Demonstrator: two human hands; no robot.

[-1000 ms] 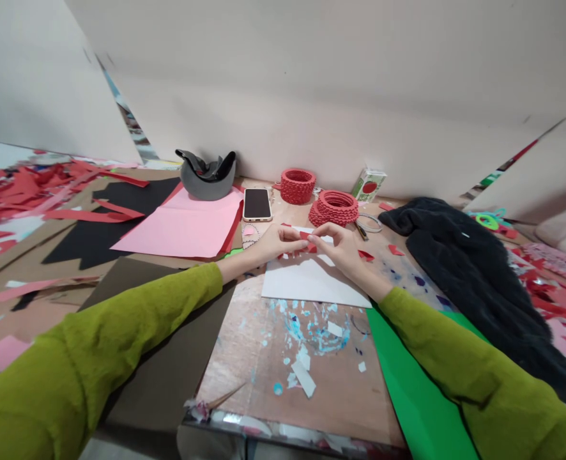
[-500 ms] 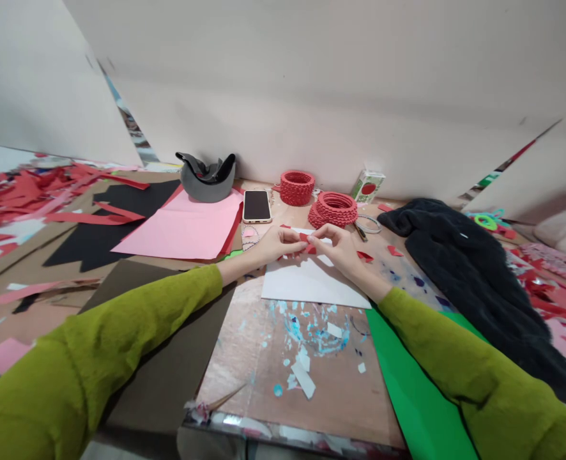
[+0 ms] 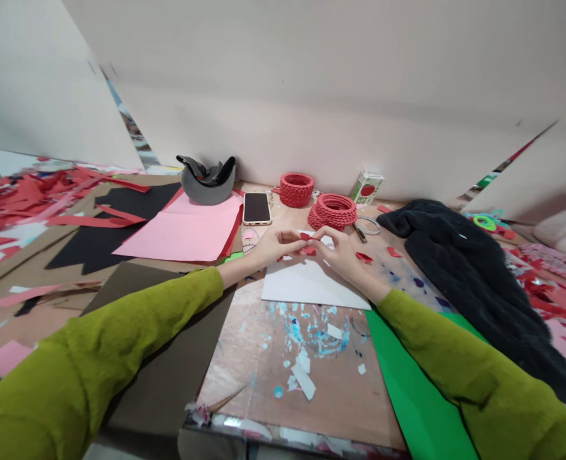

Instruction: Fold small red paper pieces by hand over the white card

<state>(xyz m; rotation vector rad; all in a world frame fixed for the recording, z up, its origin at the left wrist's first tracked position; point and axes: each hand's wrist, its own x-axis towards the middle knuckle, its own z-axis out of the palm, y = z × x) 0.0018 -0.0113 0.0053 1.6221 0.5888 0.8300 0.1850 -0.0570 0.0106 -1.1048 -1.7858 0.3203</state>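
A small red paper piece (image 3: 306, 237) is pinched between my left hand (image 3: 279, 246) and my right hand (image 3: 335, 249), whose fingertips nearly meet. Both hands are over a white sheet (image 3: 306, 281) lying on the wooden table (image 3: 283, 396). Under the fingers, other red bits rest on the sheet. More red paper pieces (image 3: 394, 252) lie to the right of my right hand. Behind the hands stand two red coiled rings, one at the back (image 3: 296, 190) and one nearer (image 3: 332, 211).
A phone (image 3: 257, 208), a grey cap (image 3: 208, 181) and pink paper (image 3: 187, 227) lie to the left. At the back is a small box (image 3: 367, 188). Dark fabric (image 3: 460, 275) and green paper (image 3: 417, 390) are on the right; white scraps (image 3: 304, 381) lie in front.
The red piece between my fingertips is turned and looks narrower than before. My fingers have shifted slightly; both hands stay in nearly the same place.
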